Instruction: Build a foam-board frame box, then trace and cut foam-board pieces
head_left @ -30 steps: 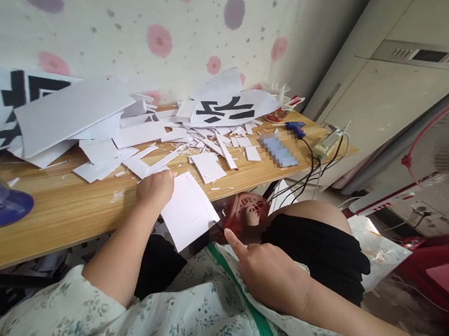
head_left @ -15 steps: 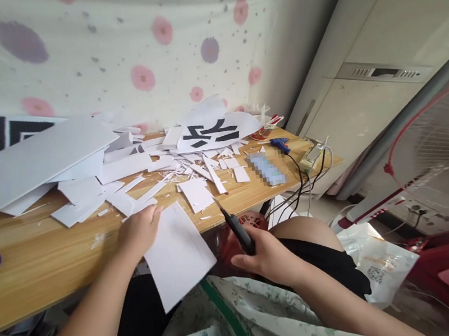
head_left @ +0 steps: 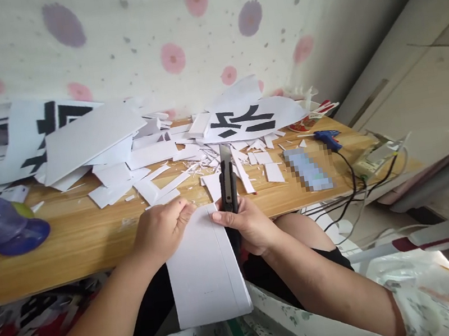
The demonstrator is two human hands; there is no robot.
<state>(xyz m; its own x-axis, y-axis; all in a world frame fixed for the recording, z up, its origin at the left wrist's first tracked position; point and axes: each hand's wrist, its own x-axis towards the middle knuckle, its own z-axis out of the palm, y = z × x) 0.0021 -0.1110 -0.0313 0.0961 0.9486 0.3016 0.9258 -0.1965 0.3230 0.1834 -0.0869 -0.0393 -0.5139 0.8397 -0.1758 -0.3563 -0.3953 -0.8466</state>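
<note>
My left hand (head_left: 164, 227) pinches the upper left edge of a white foam board (head_left: 205, 273), held over my lap at the table's front edge. A thin line runs lengthwise near the board's right side. My right hand (head_left: 250, 223) is closed round a black utility knife (head_left: 227, 181), its blade pointing up and away from me. The right thumb touches the board's upper right corner; the other right fingers are partly hidden behind the knife and board.
White offcuts (head_left: 159, 184) and larger sheets (head_left: 92, 138) cover the back of the wooden table (head_left: 94, 257). A paper with black characters (head_left: 251, 121), a blue glue gun (head_left: 328, 139), a blurred-out light-blue item (head_left: 307, 169) and cables (head_left: 351, 187) lie rightward. A purple-blue object (head_left: 7, 222) stands left.
My right hand has come to the board's upper right corner, and the knife now points straight up. The board has turned more upright, showing a lengthwise line. The camera view has shifted left.
</note>
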